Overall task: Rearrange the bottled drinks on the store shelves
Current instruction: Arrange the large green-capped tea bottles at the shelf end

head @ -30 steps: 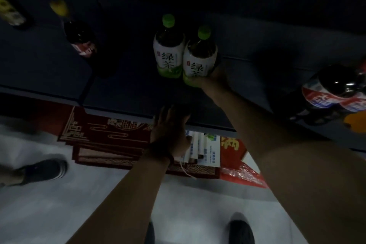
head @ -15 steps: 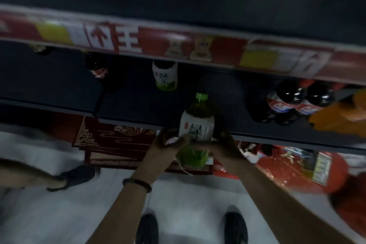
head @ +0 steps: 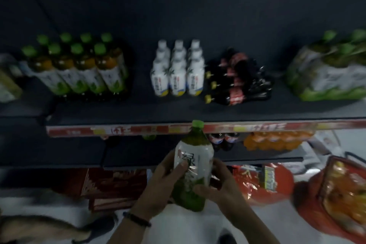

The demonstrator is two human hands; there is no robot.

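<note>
A large green tea bottle (head: 193, 162) with a green cap and white label is upright in front of the shelves, held in both hands. My left hand (head: 162, 182) grips its left side, thumb across the label. My right hand (head: 217, 182) wraps round its lower right side. On the upper shelf (head: 178, 111) stand a group of green-capped tea bottles (head: 79, 69), several white bottles (head: 178, 69) and a pack of dark cola bottles (head: 237, 79) lying down.
A wrapped pack of green bottles (head: 326, 69) sits at the upper shelf's right end. The lower shelf (head: 257, 157) carries cola bottles (head: 223, 138) and orange drinks (head: 277, 140). Red gift boxes (head: 111, 186) and red bags (head: 263, 182) lie on the floor below. Another person's leg (head: 39, 230) shows at bottom left.
The bottle came off the lower shelf, both hands closed round it, and it rose in front of the upper shelf's edge. My view tilted up and now shows the upper shelf.
</note>
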